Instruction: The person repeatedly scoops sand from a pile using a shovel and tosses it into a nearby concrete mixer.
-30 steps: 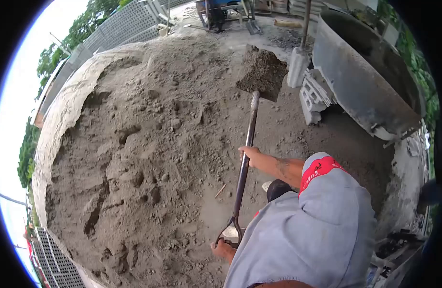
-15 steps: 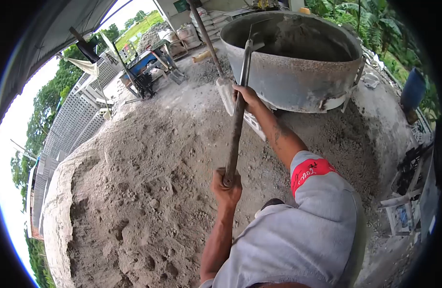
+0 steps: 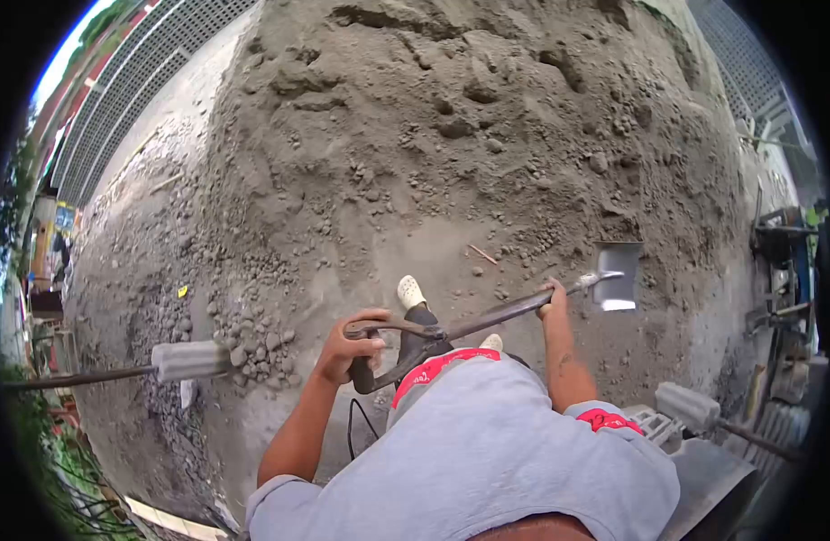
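A shovel [image 3: 500, 312] lies slantwise across the front of my body. My left hand [image 3: 353, 344] is closed around the grip at its looped handle end. My right hand [image 3: 552, 299] wraps the shaft close to the blade. The grey metal blade [image 3: 619, 279] points to the right, with no load visible on it. Just beyond it rises a large heap of grey-brown sand [image 3: 487, 153] with lumps and hollows. A light-coloured clog [image 3: 411, 293] on my foot shows on the ground below the shovel.
Loose gravel [image 3: 257, 347] lies at the left. Concrete-footed poles stand at left, with its pale base [image 3: 191, 361], and at right, with a similar base [image 3: 687, 406]. A metal drum edge [image 3: 708, 482] is at lower right. Perforated blocks [image 3: 153, 81] line the upper left.
My view has turned left and down from the big metal drum to the sand heap. The shovel has swung away from the drum's rim to low across my body, both hands still on it.
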Demonstrator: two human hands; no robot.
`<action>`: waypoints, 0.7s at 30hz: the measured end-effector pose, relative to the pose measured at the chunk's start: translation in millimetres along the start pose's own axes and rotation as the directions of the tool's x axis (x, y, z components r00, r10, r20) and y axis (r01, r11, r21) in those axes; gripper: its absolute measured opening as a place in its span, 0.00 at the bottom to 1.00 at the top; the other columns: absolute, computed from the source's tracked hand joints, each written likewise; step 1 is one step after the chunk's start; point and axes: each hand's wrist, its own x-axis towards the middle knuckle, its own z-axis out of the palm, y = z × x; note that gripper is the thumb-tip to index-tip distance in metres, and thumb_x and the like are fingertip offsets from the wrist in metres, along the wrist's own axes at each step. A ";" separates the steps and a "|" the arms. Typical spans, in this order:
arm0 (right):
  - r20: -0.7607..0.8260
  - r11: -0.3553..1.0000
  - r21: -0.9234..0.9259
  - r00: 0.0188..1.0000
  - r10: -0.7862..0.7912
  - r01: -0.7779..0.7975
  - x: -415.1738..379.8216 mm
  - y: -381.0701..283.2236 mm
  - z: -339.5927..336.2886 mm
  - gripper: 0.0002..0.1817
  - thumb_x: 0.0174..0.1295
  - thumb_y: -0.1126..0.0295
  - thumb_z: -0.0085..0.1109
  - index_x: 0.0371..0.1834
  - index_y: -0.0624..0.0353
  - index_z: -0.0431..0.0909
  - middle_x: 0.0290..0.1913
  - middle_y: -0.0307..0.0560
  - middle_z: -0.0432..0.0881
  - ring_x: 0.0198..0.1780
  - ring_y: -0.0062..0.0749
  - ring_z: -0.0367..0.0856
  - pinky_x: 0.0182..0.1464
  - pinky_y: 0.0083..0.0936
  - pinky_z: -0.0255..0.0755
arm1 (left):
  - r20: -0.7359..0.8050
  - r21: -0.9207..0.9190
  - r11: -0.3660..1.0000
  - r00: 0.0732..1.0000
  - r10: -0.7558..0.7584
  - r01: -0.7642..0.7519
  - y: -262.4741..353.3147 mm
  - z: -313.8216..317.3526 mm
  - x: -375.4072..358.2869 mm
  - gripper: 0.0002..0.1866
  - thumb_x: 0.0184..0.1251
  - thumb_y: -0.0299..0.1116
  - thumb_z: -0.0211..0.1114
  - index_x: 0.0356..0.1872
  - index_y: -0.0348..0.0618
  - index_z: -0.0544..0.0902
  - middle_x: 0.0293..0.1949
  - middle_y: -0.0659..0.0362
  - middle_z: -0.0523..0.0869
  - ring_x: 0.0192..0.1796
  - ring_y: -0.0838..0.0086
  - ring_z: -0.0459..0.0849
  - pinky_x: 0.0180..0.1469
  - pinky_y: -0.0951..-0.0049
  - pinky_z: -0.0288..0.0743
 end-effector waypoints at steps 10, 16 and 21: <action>0.024 0.592 -0.754 0.889 0.457 -0.284 25.4 368.2 235.1 0.09 0.56 0.72 0.53 0.22 0.57 0.65 0.17 0.40 0.68 0.16 0.27 0.67 0.19 0.21 0.68 | -0.664 -0.675 0.464 0.746 -0.043 -0.574 -17.0 -105.8 43.1 0.10 0.53 0.27 0.54 0.38 0.52 0.74 0.15 0.69 0.66 0.16 0.81 0.65 0.22 0.75 0.64; 0.256 0.278 -0.953 0.812 0.524 0.121 3.5 398.7 364.4 0.14 0.58 0.61 0.56 0.33 0.63 0.73 0.24 0.46 0.75 0.22 0.30 0.76 0.23 0.24 0.72 | -0.750 -0.642 0.215 0.661 0.020 -0.736 76.8 -170.7 228.5 0.11 0.47 0.23 0.54 0.33 0.51 0.71 0.15 0.67 0.65 0.18 0.79 0.67 0.23 0.74 0.64; 0.737 -0.325 -0.319 0.448 0.506 0.891 13.2 377.4 426.7 0.26 0.62 0.48 0.44 0.38 0.64 0.77 0.42 0.59 0.76 0.42 0.47 0.77 0.46 0.35 0.69 | -0.773 -0.597 0.258 0.631 0.070 -0.760 110.0 -237.2 379.4 0.13 0.49 0.22 0.50 0.38 0.47 0.67 0.19 0.64 0.67 0.16 0.77 0.66 0.20 0.74 0.66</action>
